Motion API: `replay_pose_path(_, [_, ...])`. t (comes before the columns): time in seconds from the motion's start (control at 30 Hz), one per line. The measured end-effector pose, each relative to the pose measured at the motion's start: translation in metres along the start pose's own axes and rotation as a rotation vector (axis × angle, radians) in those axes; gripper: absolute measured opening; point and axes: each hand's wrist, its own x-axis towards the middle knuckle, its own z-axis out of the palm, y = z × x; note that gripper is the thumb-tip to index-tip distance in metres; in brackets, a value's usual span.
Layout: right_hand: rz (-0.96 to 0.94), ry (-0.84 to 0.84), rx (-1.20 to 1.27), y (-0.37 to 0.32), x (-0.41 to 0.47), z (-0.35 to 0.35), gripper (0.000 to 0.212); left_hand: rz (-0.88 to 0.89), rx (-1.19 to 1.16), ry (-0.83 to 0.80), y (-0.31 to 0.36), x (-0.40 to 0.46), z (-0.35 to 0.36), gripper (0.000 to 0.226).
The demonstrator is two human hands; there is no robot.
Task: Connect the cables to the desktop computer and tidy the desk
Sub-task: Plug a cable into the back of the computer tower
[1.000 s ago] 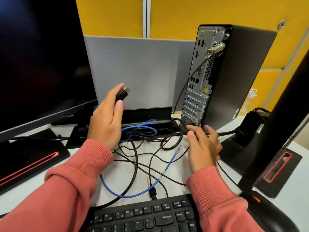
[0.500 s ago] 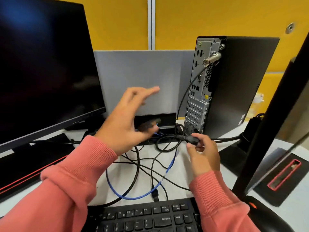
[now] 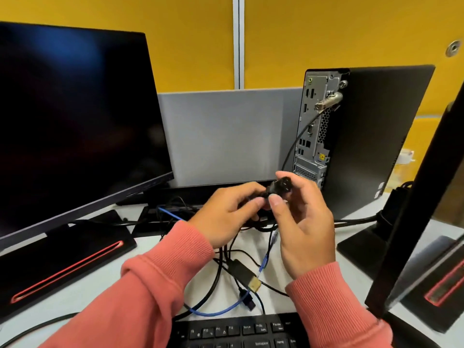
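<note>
The black desktop tower (image 3: 371,136) stands at the back right, its grey rear port panel (image 3: 311,136) facing me. Just in front of its lower panel, my right hand (image 3: 303,222) pinches a black power plug (image 3: 281,185) between thumb and fingers. My left hand (image 3: 226,209) grips the plug's black cable right behind it. A black video cable with a gold plug (image 3: 247,275) lies loose on the white desk among tangled black cables. A blue network cable (image 3: 216,311) loops through the tangle. A thin black lock cable hangs from a metal lock (image 3: 329,101) on the tower.
A dark monitor (image 3: 75,121) fills the left, its black base with a red stripe (image 3: 65,267) on the desk. A second monitor's edge and stand (image 3: 411,222) crowd the right. A black keyboard (image 3: 238,332) lies at the front edge. A grey partition (image 3: 226,136) stands behind.
My left hand let go of the video cable, which now lies on the desk, and came down to the power cable. My right hand lifted the power plug off the desk.
</note>
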Motion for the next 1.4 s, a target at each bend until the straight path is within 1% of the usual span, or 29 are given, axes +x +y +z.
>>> replay_pose_path(0.07, [0.059, -0.005, 0.018, 0.008, 0.001, -0.003, 0.043, 0.008, -0.021, 0.145, -0.003, 0.002, -0.001, 0.011])
replay_pose_path(0.1, [0.115, -0.034, -0.031, 0.015, 0.001, -0.004, 0.045, -0.003, -0.061, 0.216, -0.001, 0.003, -0.002, 0.010])
replay_pose_path(0.17, [0.180, -0.180, -0.281, 0.033, -0.002, -0.006, 0.045, -0.054, -0.178, 0.346, 0.001, 0.007, -0.004, 0.009])
replay_pose_path(0.23, [0.179, -0.340, -0.526, 0.043, -0.007, -0.006, 0.040, -0.091, -0.273, 0.454, 0.006, 0.009, -0.006, 0.011])
replay_pose_path(0.3, [0.170, -0.398, -0.626, 0.044, -0.010, -0.005, 0.034, -0.104, -0.321, 0.545, 0.011, 0.011, -0.007, 0.014])
replay_pose_path(0.4, [0.076, -0.360, -0.637, 0.039, -0.010, -0.004, 0.024, -0.090, -0.380, 0.668, 0.019, 0.012, -0.011, 0.018])
replay_pose_path(0.5, [-0.026, -0.317, -0.497, 0.036, -0.012, -0.004, 0.009, -0.037, -0.390, 0.737, 0.026, 0.009, -0.010, 0.020])
replay_pose_path(0.53, [-0.038, -0.331, -0.486, 0.036, -0.013, -0.004, 0.007, -0.019, -0.382, 0.712, 0.026, 0.007, -0.009, 0.017])
replay_pose_path(0.6, [-0.039, -0.358, -0.524, 0.040, -0.016, -0.004, 0.005, -0.003, -0.341, 0.580, 0.019, 0.004, -0.006, 0.012])
replay_pose_path(0.67, [0.001, -0.363, -0.555, 0.046, -0.016, -0.005, 0.006, -0.006, -0.229, 0.455, 0.009, -0.001, -0.001, 0.019])
replay_pose_path(0.73, [0.041, -0.363, -0.576, 0.050, -0.016, -0.005, 0.008, -0.015, -0.135, 0.386, 0.002, -0.007, 0.003, 0.023])
replay_pose_path(0.83, [0.080, -0.343, -0.589, 0.053, -0.016, -0.005, 0.012, 0.012, -0.076, 0.309, 0.001, -0.014, 0.006, 0.024])
replay_pose_path(1.07, [0.116, -0.315, -0.578, 0.055, -0.015, -0.006, 0.011, 0.056, -0.145, 0.281, -0.004, -0.014, 0.010, 0.026])
replay_pose_path(1.2, [0.137, -0.317, -0.564, 0.056, -0.015, -0.008, 0.014, 0.071, -0.178, 0.262, -0.005, -0.011, 0.014, 0.026])
replay_pose_path(1.3, [0.150, -0.323, -0.563, 0.060, -0.015, -0.009, 0.017, 0.045, -0.150, 0.233, -0.009, -0.003, 0.020, 0.024])
replay_pose_path(1.4, [0.195, -0.344, -0.534, 0.063, -0.016, -0.009, 0.018, -0.037, -0.078, 0.163, -0.019, 0.010, 0.031, 0.024])
